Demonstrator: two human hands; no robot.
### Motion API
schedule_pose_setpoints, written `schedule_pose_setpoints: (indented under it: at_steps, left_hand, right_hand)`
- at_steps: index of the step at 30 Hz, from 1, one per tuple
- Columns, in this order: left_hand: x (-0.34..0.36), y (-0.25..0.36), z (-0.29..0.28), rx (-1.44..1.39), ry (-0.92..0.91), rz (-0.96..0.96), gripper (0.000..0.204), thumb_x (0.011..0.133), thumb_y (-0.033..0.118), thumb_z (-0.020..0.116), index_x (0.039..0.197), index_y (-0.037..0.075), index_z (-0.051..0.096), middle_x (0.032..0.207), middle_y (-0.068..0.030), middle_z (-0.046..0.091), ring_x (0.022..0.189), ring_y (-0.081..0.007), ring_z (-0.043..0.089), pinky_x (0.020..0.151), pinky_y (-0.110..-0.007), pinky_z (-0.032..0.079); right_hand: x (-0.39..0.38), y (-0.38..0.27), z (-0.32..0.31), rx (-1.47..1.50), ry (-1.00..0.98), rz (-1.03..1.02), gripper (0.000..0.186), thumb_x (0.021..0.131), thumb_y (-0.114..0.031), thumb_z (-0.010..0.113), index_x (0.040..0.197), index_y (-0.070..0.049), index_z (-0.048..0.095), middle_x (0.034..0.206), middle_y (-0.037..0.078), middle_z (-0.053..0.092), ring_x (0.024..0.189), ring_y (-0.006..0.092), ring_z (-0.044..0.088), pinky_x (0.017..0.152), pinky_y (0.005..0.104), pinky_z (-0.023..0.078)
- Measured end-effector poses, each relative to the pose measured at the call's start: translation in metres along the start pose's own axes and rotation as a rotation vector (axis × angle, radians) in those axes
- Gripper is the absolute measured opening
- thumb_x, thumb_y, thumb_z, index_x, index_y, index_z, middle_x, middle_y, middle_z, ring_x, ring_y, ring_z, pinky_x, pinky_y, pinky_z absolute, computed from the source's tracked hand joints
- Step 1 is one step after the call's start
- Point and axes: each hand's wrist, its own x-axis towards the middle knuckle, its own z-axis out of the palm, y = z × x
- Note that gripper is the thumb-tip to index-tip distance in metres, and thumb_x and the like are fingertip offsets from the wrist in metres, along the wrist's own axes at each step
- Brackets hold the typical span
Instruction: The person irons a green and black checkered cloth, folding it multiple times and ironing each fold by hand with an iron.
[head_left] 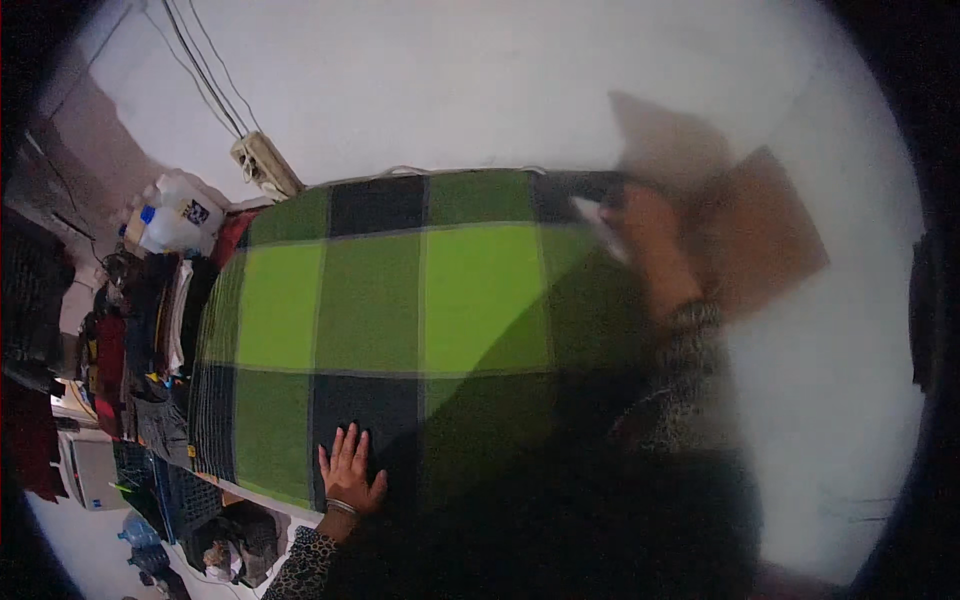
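A green and black checked cloth [370, 300] lies spread over a raised surface in front of me. My left hand [348, 470] rests flat on a dark square near the cloth's front edge, its fingers spread and nothing in it. Stretched to the far right corner, my right hand [640, 220] is smeared by motion. Its fingers close on a white, pointed thing [597, 213], too blurred to name, at the cloth's edge. Just beyond that wrist is a brown, cardboard-like panel [770, 235].
Folded clothes [165, 310] are stacked beyond the cloth's left edge. Behind them stand white plastic jugs [175, 215]. A power strip [265, 165] with cables hangs by the white wall [450, 80]. A dark blue basket [185, 495] sits at the lower left.
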Motion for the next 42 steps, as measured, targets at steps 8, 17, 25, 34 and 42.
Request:
schedule_pose_setpoints:
  at_steps: [8,17,25,34,42]
  left_hand:
    - [0.007,0.005,-0.008,-0.022,-0.061,-0.012,0.071,0.078,0.037,0.058,0.139,0.008,0.034,0.146,-0.0132,0.028,0.136,-0.0343,0.022,0.107,-0.060,0.009]
    - [-0.004,-0.001,0.002,-0.043,-0.003,-0.011,0.069,0.079,0.037,0.055,0.138,0.006,0.035,0.147,-0.0144,0.027,0.136,-0.0349,0.021,0.107,-0.059,0.008]
    - [0.004,0.002,-0.001,-0.017,-0.017,0.015,0.070,0.079,0.036,0.055,0.139,0.006,0.034,0.146,-0.0145,0.027,0.137,-0.0344,0.020,0.107,-0.059,0.008]
    - [0.003,0.000,0.002,-0.021,-0.020,-0.017,0.070,0.077,0.036,0.056,0.138,0.007,0.035,0.146,-0.0143,0.028,0.136,-0.0351,0.022,0.106,-0.060,0.009]
    - [0.006,0.002,0.000,-0.047,-0.040,-0.024,0.072,0.077,0.038,0.055,0.139,0.008,0.035,0.147,-0.0129,0.028,0.137,-0.0341,0.021,0.107,-0.059,0.008]
  right_hand:
    - [0.020,0.020,0.003,0.099,-0.153,0.065,0.054,0.070,-0.041,0.072,0.113,-0.012,0.059,0.115,0.012,0.060,0.103,0.0310,0.059,0.085,0.0446,0.047]
    - [-0.103,0.002,-0.017,0.094,-0.129,-0.053,0.049,0.070,-0.041,0.071,0.104,-0.008,0.062,0.100,0.016,0.064,0.093,0.0307,0.062,0.078,0.0428,0.049]
    - [0.031,0.084,0.008,0.056,0.109,0.342,0.053,0.074,-0.047,0.069,0.109,-0.008,0.060,0.113,0.016,0.059,0.102,0.0332,0.059,0.082,0.0452,0.049]
    - [0.022,0.041,-0.001,-0.095,-0.081,-0.065,0.059,0.076,-0.047,0.067,0.123,-0.013,0.053,0.123,0.012,0.055,0.111,0.0313,0.055,0.087,0.0461,0.048]
    - [0.024,0.059,-0.020,0.123,-0.062,0.424,0.056,0.078,-0.043,0.066,0.123,-0.012,0.054,0.120,0.012,0.058,0.109,0.0304,0.056,0.086,0.0456,0.049]
